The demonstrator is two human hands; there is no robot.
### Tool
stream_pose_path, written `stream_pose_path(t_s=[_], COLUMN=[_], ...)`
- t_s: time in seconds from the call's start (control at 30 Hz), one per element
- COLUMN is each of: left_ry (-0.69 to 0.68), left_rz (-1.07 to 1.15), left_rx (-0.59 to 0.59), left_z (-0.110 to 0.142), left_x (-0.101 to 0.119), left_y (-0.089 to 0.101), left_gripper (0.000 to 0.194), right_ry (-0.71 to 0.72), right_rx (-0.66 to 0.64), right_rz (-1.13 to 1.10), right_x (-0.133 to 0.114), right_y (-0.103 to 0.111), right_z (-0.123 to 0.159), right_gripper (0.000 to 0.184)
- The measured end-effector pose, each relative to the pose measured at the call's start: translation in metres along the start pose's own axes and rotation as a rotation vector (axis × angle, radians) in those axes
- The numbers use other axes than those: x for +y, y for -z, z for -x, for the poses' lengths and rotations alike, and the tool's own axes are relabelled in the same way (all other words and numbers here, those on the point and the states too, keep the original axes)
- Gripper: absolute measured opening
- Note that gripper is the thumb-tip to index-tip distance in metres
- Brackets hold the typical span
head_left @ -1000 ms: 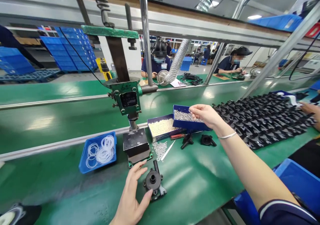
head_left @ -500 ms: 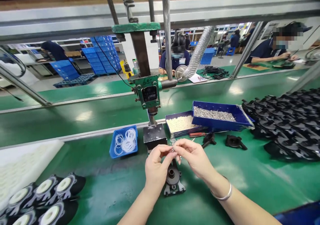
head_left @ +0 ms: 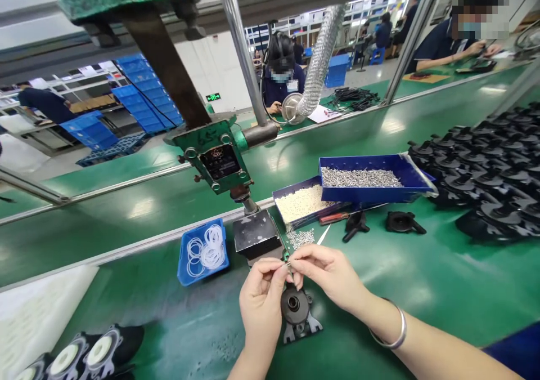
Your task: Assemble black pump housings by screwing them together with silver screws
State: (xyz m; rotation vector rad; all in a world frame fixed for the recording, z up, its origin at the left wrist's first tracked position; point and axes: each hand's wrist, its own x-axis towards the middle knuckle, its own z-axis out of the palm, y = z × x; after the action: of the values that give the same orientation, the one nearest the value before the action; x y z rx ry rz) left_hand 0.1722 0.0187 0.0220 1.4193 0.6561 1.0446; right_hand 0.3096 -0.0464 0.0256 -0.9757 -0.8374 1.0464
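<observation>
My left hand and my right hand meet fingertip to fingertip above a dark round housing. Both are closed in a pinch on a tiny metal piece; its exact kind is too small to make out. The housing has a raised hollow centre and two light metal feet, and it lies beneath the fingers in front of the press block. Just behind the right hand, many small metal rings are scattered by a pointed white tool, partly hidden by that hand.
A green press rises behind my hands. A blue tray of white rings stands left; bins of pale pieces and metal pins stand right. Black housings cover the far right. A screwdriver lies near the bins.
My view has tilted and shifted, so the press appears larger and leaning. Both hands stay pinched together over the housing, and the scattered rings show more fully behind them.
</observation>
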Motion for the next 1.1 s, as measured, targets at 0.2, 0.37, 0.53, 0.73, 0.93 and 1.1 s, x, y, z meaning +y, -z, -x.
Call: stream_pose_path(t_s=[0.2,0.37,0.53,0.73,0.93,1.1], left_ry=[0.067,0.089,0.187,0.094,0.063,-0.005], left_rz=[-0.068,-0.073,-0.319,-0.708,-0.787,-0.845], left_rx=[0.058,0.077,-0.062,-0.337,-0.459,-0.506], left_z=[-0.008,-0.013,-0.003,0.010,0.015,0.016], left_x=[0.003,0.010,0.017,0.024,0.030,0.031], left_y=[0.008,0.029,0.060,0.071,0.064,0.062], left_gripper=[0.013,0.014,0.019,0.013,0.014,0.014], right_ry=[-0.057,-0.052,-0.148,-0.232,-0.268,-0.284], right_rx=[0.080,0.121,0.073,0.017,0.000,-0.011], right_rz=[-0.024,-0.057,-0.103,-0.192,-0.234,-0.246], right_x=[0.004,0.001,0.001,0.004,0.004,0.003], right_y=[0.006,0.015,0.018,0.017,0.018,0.019], right_z=[-0.005,-0.010,-0.011,-0.009,-0.010,-0.010], right_gripper=[0.026,0.026,0.030,0.030,0.029,0.030])
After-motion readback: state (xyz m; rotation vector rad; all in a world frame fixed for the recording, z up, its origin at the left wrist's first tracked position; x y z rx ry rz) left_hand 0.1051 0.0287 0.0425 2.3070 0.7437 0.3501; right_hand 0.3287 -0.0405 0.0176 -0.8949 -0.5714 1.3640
